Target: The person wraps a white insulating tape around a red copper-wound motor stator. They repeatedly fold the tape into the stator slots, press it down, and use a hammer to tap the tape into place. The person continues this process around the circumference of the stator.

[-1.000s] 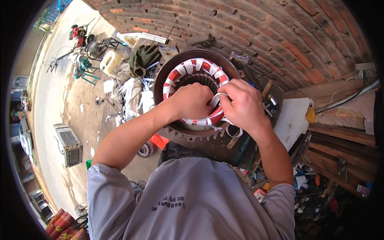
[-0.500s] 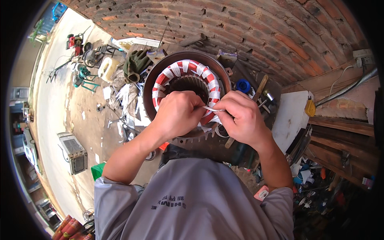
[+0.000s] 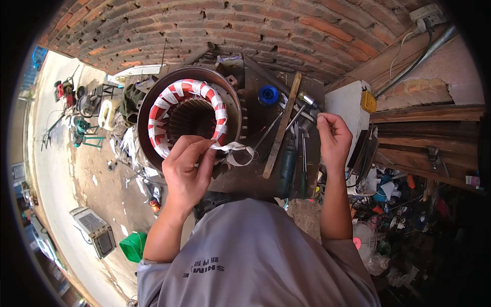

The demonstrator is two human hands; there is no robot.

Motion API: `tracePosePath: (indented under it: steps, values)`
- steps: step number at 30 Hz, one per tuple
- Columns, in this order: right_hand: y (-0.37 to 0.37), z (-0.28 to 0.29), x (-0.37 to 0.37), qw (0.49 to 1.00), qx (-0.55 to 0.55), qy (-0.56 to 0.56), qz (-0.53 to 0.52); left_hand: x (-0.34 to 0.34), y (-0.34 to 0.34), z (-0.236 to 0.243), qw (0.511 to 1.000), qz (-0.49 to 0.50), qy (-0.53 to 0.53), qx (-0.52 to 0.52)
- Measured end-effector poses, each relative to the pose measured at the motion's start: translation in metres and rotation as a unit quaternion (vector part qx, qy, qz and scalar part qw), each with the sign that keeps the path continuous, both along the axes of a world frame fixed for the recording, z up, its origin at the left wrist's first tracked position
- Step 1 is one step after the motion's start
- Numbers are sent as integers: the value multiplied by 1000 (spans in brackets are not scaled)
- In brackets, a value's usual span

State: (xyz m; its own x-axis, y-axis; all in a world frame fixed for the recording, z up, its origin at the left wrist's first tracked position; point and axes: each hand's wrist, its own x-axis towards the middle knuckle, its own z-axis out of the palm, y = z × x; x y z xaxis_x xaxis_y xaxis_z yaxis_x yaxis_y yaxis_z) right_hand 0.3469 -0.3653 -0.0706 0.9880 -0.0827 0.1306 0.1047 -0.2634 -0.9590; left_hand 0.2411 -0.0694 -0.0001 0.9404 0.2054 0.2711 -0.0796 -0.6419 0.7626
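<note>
A round motor stator (image 3: 190, 110) lies on a dark workbench (image 3: 255, 169); its coil ring is wrapped in red and white tape. My left hand (image 3: 188, 171) rests at the near rim of the ring and pinches a white tape strip (image 3: 236, 150) that loops out to the right. My right hand (image 3: 333, 138) is off to the right above the tools, fingers pinched together; whether a thin thread is between them cannot be told.
A wooden stick (image 3: 282, 125), screwdrivers (image 3: 303, 163) and a blue spool (image 3: 268, 95) lie on the bench. A brick wall (image 3: 266, 30) is behind. Clutter and a small fan (image 3: 362, 240) sit at right; a green bucket (image 3: 134, 246) is on the ground at left.
My right hand has left the stator and swung out to the right over the tools. My left hand stays at the ring, now with the white tape loop showing beside it.
</note>
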Motion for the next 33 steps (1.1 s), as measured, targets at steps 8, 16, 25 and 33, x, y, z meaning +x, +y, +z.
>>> tracePosePath:
  steps: [8, 16, 25, 33]
  values:
    - [44, -94, 2, 836, -438, 317, 92, 5, 13, -5, 989, 12, 63, -134]
    - [26, -100, -21, 968, -214, 130, 35, 11, 18, -15, 963, 44, 127, -232]
    - [33, 130, 6, 839, 441, -59, 312, 14, 19, -6, 969, 27, 140, -204]
    - [110, 121, 8, 822, 475, 48, 310, 14, 19, -8, 967, 23, 150, -203]
